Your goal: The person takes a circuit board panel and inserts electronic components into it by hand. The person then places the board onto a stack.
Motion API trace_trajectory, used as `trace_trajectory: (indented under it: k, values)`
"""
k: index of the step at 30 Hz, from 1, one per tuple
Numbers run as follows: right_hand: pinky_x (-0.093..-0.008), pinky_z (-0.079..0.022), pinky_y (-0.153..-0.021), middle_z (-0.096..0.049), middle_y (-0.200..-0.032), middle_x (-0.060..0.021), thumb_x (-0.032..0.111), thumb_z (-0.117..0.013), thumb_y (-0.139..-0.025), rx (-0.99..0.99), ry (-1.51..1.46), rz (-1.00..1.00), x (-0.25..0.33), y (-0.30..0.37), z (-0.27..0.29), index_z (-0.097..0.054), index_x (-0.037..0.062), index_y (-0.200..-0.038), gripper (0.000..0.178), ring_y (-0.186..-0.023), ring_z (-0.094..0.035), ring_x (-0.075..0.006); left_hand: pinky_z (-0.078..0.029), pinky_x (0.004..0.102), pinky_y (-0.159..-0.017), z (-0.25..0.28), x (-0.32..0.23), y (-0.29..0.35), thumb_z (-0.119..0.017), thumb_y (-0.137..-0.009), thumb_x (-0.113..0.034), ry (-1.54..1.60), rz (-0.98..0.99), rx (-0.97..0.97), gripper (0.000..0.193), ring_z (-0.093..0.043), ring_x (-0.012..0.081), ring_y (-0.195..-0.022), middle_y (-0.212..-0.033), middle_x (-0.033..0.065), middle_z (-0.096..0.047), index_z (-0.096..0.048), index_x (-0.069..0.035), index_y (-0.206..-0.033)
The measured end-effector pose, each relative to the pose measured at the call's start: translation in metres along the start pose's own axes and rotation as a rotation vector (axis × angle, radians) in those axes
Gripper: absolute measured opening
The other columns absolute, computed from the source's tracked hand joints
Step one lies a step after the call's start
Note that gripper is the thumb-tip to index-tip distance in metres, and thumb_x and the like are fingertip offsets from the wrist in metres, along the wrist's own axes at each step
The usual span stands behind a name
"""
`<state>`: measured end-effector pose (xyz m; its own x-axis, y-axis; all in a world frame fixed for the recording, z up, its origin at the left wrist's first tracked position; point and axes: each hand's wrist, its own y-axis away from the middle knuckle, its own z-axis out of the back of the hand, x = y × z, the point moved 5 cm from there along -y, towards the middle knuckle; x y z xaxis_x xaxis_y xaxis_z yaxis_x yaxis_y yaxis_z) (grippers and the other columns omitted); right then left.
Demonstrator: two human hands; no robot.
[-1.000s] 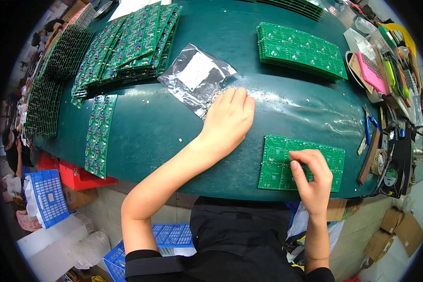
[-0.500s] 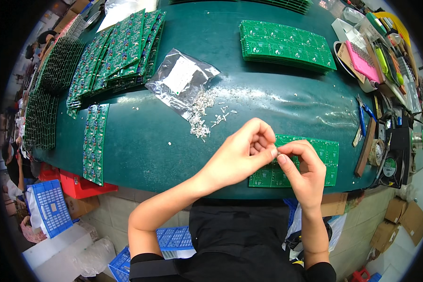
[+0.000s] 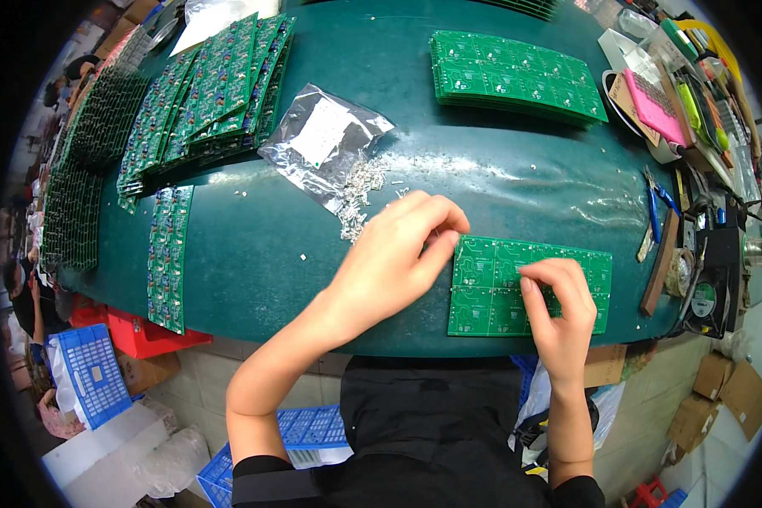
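Observation:
A bare green circuit board panel (image 3: 491, 298) lies flat on the table in front of me. At its upper left corner is my left hand (image 3: 398, 254), thumb and forefinger nearly together; anything between them is too small to make out. Over the panel's right half, my right hand (image 3: 565, 309) has its thumb and forefinger brought together in a pinch, and what they hold does not show. A pile of small whitish-silver parts (image 3: 362, 182) spills from the mouth of a clear plastic bag (image 3: 300, 140), partly behind my left hand.
Populated circuit boards (image 3: 220, 89) lean in a stack at the far left, with one narrow populated board (image 3: 169, 258) nearer. A stack of green panels (image 3: 516, 76) stands at the far right. Blue-handled pliers (image 3: 653, 216) and a wooden strip (image 3: 659, 262) lie along the right edge.
My hands, touching over the panel before, have moved apart. The left went left and slightly up to the panel's corner; the right shifted slightly right and stays above the panel.

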<state>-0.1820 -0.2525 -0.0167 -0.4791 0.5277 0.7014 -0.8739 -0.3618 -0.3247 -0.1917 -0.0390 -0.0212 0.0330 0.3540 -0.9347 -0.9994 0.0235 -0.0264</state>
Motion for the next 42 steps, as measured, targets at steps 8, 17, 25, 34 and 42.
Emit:
trace_trajectory:
  k: [8,17,25,34,42]
  values:
    - [-0.0371,-0.041,-0.074,-0.059,-0.089,-0.0033,0.006,-0.077,-0.077,0.094,0.201,0.257,0.019,-0.030,-0.040,-0.068,0.0093,-0.095,0.020,-0.084,-0.056,-0.0237,-0.049,0.0394,-0.077,0.018,0.002,0.007,-0.064,-0.087,-0.003,-0.514,-0.224,-0.181,0.009,-0.061,0.0296,-0.088,-0.090,0.0108,-0.061,-0.066,-0.004,-0.096]
    - [-0.0380,-0.039,-0.078,-0.056,-0.087,-0.0021,0.010,-0.078,-0.076,0.078,0.313,0.261,0.021,-0.029,-0.057,-0.064,0.0111,-0.090,0.020,-0.083,-0.056,-0.0226,-0.050,0.0350,-0.072,0.002,0.003,0.016,-0.065,-0.089,-0.004,-0.312,-0.157,-0.100,0.009,-0.062,0.0241,-0.082,-0.090,0.0093,-0.061,-0.067,-0.003,-0.097]
    - [-0.0281,-0.049,-0.079,-0.065,-0.091,-0.0073,0.000,-0.075,-0.083,0.182,-0.516,-0.150,0.004,-0.031,-0.024,-0.069,-0.0005,-0.093,0.012,-0.084,-0.061,-0.0154,-0.050,0.0262,-0.072,-0.020,0.006,0.016,-0.067,-0.095,-0.012,0.260,0.140,0.106,0.015,-0.060,0.0093,-0.078,-0.092,0.0025,-0.065,-0.067,-0.001,-0.106]
    - [-0.0302,-0.050,-0.078,-0.066,-0.085,-0.0081,0.000,-0.076,-0.081,0.154,-0.443,-0.094,0.006,-0.010,-0.004,-0.069,-0.0002,-0.089,0.011,-0.083,-0.062,-0.0189,-0.047,0.0244,-0.069,-0.036,-0.004,0.016,-0.071,-0.093,-0.018,0.244,0.087,0.248,0.014,-0.059,0.0066,-0.079,-0.089,0.0007,-0.065,-0.068,-0.005,-0.099]
    - [-0.0334,-0.040,-0.077,-0.064,-0.082,-0.0025,0.004,-0.076,-0.078,0.063,0.021,0.009,-0.017,0.005,-0.008,-0.069,0.0079,-0.085,0.010,-0.080,-0.059,-0.0204,-0.050,0.0400,-0.081,0.018,0.012,-0.004,-0.070,-0.084,-0.008,-0.894,-0.257,-0.281,0.016,-0.061,0.0292,-0.091,-0.092,0.0089,-0.059,-0.065,-0.006,-0.099]
